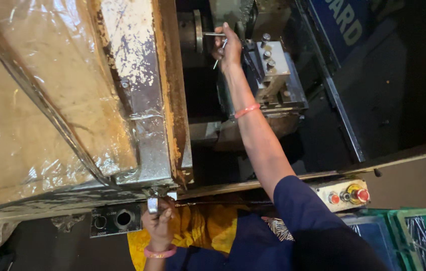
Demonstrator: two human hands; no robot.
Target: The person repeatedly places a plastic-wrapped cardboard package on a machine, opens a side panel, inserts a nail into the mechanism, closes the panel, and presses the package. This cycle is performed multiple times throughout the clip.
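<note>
Dim machine enclosure, sliding door (72,100) with worn paint and plastic film pushed aside. Right hand (228,47) reaches deep inside, fingers clenched on a thin metal rod (212,34) whose far end sits at the chuck (197,31), beside the tool post (270,65). Left hand (159,221) grips the door handle (153,205). Rod apparently not fully seated; hand not yet released.

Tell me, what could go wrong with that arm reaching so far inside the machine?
The right hand holds a thin metal rod right at the chuck; if it turned, fingers might get caught. The forearm passes close to the bolted tool block and could knock it. The left hand grips the door handle; the door might shift.
</note>
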